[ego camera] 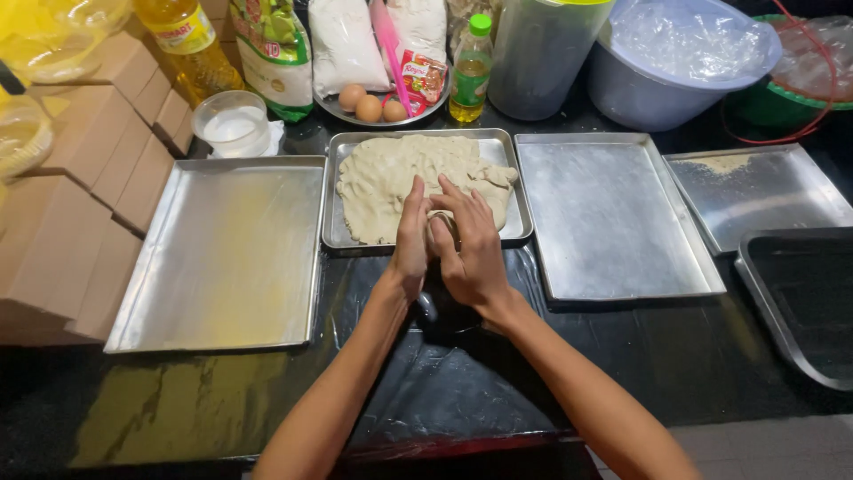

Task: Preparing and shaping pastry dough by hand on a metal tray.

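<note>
Dough (400, 182), pale and spread thick, lies in the middle metal tray (524, 227) on the black tabletop (444, 391). It looks soft and a little sticky, and I judge it tears easily and keeps the form that fingers give to it. The best place to take it is the near edge, where a piece can be pinched off. The left hand (410, 240) and the right hand (471, 249) meet just at this edge, and both grips are closed around a small lump of dough (442, 224) between the palms. An empty tray (222, 258) stands at the left side, another tray (613, 218) at the right. Eggs (369, 105) and an oil bottle (469, 71) stand behind.
</note>
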